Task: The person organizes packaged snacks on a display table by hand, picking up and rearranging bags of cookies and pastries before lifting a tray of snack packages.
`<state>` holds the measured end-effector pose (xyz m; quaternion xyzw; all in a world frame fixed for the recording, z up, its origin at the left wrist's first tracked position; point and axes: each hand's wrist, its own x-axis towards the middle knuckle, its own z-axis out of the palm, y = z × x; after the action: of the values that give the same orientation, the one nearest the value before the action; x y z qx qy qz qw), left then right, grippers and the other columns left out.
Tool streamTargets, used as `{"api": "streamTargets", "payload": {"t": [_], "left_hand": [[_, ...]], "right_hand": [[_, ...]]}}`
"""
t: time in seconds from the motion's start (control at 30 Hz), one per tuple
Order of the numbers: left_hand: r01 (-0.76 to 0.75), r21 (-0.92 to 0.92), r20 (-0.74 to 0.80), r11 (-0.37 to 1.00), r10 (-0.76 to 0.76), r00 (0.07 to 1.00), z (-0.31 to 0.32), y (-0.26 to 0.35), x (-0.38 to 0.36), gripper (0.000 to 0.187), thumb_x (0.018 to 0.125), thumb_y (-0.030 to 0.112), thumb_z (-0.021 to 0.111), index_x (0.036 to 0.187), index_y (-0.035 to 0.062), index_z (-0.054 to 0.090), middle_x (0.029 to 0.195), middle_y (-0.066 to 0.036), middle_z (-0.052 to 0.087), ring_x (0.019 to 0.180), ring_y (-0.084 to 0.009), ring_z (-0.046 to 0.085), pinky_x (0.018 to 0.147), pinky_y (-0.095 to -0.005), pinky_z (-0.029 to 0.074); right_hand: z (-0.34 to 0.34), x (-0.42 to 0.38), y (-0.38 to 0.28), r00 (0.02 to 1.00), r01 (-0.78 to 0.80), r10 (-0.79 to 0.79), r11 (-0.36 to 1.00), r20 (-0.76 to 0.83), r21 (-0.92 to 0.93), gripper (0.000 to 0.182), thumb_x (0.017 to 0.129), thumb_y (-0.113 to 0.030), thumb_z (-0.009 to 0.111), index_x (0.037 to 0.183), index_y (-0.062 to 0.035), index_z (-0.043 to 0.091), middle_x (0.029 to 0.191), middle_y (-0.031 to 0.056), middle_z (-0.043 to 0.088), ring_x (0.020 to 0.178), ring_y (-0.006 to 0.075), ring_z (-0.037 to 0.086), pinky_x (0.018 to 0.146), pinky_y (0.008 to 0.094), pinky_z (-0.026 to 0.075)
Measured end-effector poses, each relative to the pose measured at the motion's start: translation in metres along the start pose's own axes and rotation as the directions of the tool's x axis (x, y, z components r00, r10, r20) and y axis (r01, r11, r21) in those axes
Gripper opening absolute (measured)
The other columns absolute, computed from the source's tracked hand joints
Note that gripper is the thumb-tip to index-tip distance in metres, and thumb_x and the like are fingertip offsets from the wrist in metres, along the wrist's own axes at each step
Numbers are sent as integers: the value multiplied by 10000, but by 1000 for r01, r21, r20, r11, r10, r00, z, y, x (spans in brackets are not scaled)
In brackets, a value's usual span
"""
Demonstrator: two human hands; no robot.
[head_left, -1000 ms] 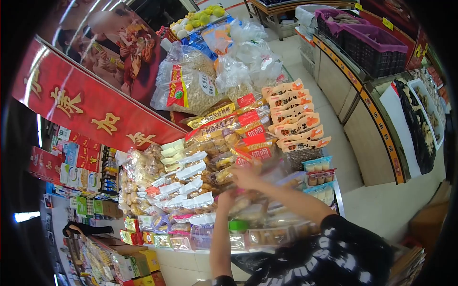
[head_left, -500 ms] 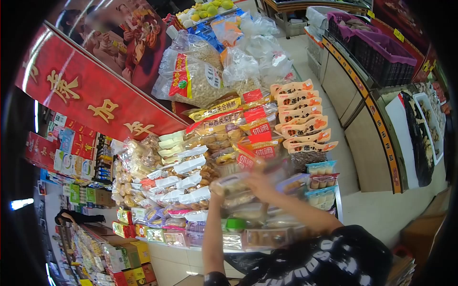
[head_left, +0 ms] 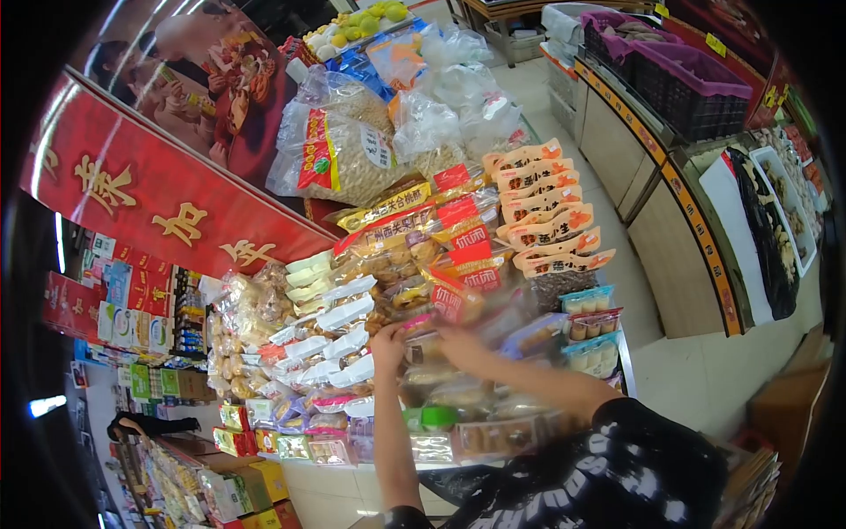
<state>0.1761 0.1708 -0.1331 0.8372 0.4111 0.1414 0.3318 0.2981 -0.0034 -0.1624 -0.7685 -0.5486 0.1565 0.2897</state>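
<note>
- Both hands are now higher on the display than before, carrying the clear snack packet (head_left: pixel 423 339).
- Left hand (head_left: pixel 388 339) grips its left end.
- Right hand (head_left: pixel 458 339) closes over its right side, above the stacked packets (head_left: pixel 458 392).

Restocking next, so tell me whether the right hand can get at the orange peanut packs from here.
Probably yes: the right hand sits just below the orange peanut packs, and only low snack packets lie between.
</note>
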Motion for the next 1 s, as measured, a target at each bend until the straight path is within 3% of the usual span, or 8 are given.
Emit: {"api": "streamTargets", "payload": {"t": [0.1, 0.23, 0.43, 0.5, 0.63, 0.7, 0.93, 1.0], "left_hand": [[44, 13, -87, 999, -43, 995, -14, 0, 6, 237, 908, 189, 675, 1075, 34, 742, 923, -168, 743, 843, -275, 717, 771, -368, 540], [30, -139, -145, 990, -51, 988, -19, 8, 19, 238, 889, 193, 682, 1065, 47, 746, 970, -171, 741, 878, -296, 716, 794, -379, 544], [-327, 342, 178, 881, 281, 943, 39, -51, 8, 281, 836, 193, 690, 1090, 86, 741, 1183, -153, 697, 1102, -321, 648, 948, -452, 490], [-368, 139, -29, 920, 375, 927, 63, -71, 7, 271, 817, 212, 688, 1063, 107, 731, 1130, -126, 705, 1084, -329, 635, 975, -484, 459], [-112, 242, -52, 964, 128, 990, 48, -27, -8, 208, 799, 218, 684, 970, 104, 709, 995, -120, 704, 984, -344, 644, 948, -488, 457], [-216, 333, 14, 918, 224, 974, 32, -22, -9, 96, 852, 155, 659, 905, 79, 687, 923, -151, 693, 932, -386, 641, 853, -475, 481], [-131, 407, 101, 904, 98, 990, 22, -14, -13, 208, 866, 181, 648, 1035, 65, 685, 1040, -160, 694, 1005, -370, 635, 901, -502, 468], [-288, 372, -197, 882, 378, 905, 34, -16, -22, 353, 884, 199, 629, 1211, 69, 647, 1207, -147, 663, 1062, -378, 617, 923, -504, 471]], "right_hand": [[3, 16, 9, 966, 185, -146, 967, 216, -173, 190, 803, -90, 606, 950, -6, 693, 1081, 170, 617, 1009, 300, 649, 741, 415, 584], [24, 11, 15, 969, 246, -240, 946, 53, -213, 187, 817, -66, 580, 940, -14, 710, 1039, 201, 638, 924, 352, 662, 770, 436, 566], [-11, 19, -33, 951, 266, -274, 961, 139, 74, 224, 815, -110, 624, 1006, -22, 701, 1081, 182, 643, 963, 335, 653, 810, 469, 547], [-40, 38, -51, 999, 38, -34, 970, -23, 239, 257, 822, -161, 650, 1041, -35, 697, 1068, 164, 660, 966, 326, 661, 823, 473, 540], [-38, 109, -22, 940, 186, -145, 976, -309, 110, 239, 834, -178, 654, 1023, -45, 718, 1010, 159, 691, 937, 329, 676, 837, 450, 542], [-43, 138, -17, 961, 155, -79, 948, 265, -277, 265, 874, -202, 637, 1102, -107, 733, 1142, 126, 689, 1087, 273, 657, 890, 432, 540], [-19, 177, -13, 909, 150, 106, 820, 404, -552, 230, 925, -197, 610, 1099, -166, 758, 1143, 51, 721, 1069, 220, 692, 827, 403, 576], [-12, 176, -8, 948, 146, 22, 857, 317, -495, 214, 866, -163, 639, 1028, -86, 756, 1014, 107, 736, 957, 265, 726, 738, 397, 593]]}}
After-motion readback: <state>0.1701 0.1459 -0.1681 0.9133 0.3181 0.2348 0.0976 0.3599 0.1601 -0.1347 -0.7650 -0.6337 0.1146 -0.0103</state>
